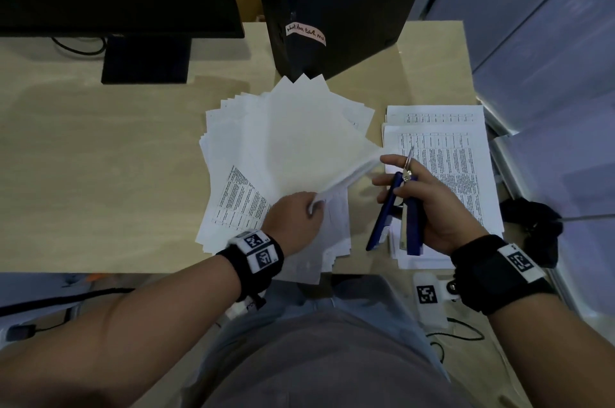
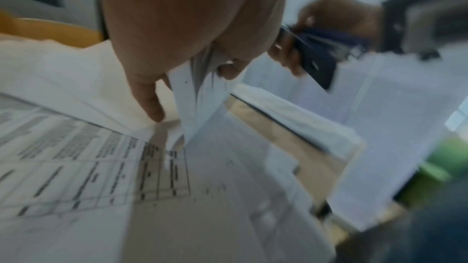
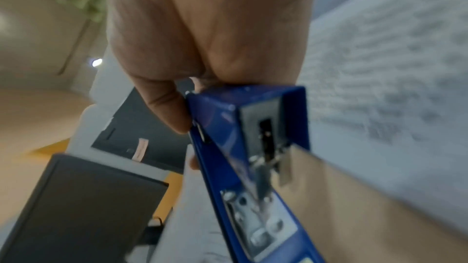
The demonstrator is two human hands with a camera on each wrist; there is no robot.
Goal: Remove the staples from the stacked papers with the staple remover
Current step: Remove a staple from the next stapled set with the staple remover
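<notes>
Left grip (image 1: pixel 296 217) is pinching the corner of a lifted sheaf of papers (image 1: pixel 309 138) above the fanned pile on the desk (image 1: pixel 100 148). Right grip (image 1: pixel 429 204) is clasping the blue staple remover (image 1: pixel 399 207), held just beside that corner, over a second printed stack (image 1: pixel 459 154).

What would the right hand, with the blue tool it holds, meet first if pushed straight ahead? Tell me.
Probably the printed sheet pile: the right hand points the blue stapler-type tool away from the body, metal tip over that pile. Height above it is unclear.
</notes>
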